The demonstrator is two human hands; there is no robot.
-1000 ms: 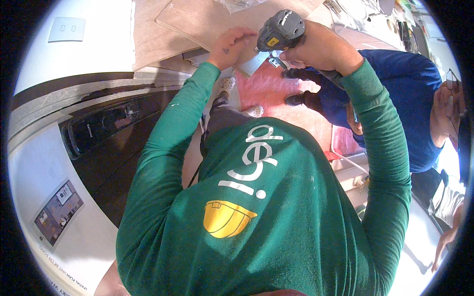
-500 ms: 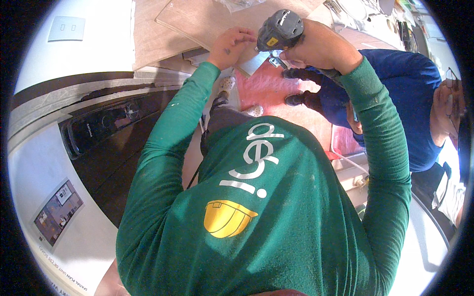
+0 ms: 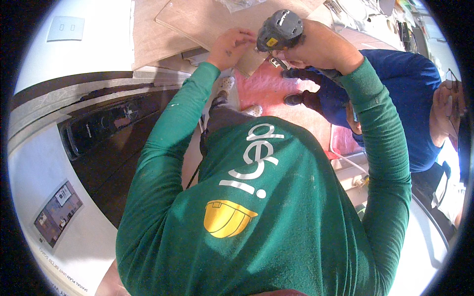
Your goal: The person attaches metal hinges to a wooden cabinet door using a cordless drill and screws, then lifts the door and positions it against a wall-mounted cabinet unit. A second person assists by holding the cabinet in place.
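Observation:
My right hand [image 3: 316,47] is wrapped round a grey-black cordless drill [image 3: 280,30] with a small yellow label. The drill's rounded back end faces up, and its bit is out of sight. Close to the drill's front, my left hand [image 3: 231,48] has its fingers pressed together; what they pinch is too small or hidden to make out. A small tan wooden piece [image 3: 252,61] sits right beside the left fingertips, below the drill. Under and beyond both hands lies a light brown wooden board [image 3: 197,19].
A co-worker in a blue top [image 3: 395,84] is close on my right. Cables and tools [image 3: 368,22] crowd the far right of the worktop. A dark drawer or panel [image 3: 103,123] lies at left, near a white wall switch [image 3: 65,28]. Below is a reddish floor covering [image 3: 266,91].
The bright bluish light on the small wooden piece has gone, leaving it plain tan. Both hands and the drill have stayed almost in place.

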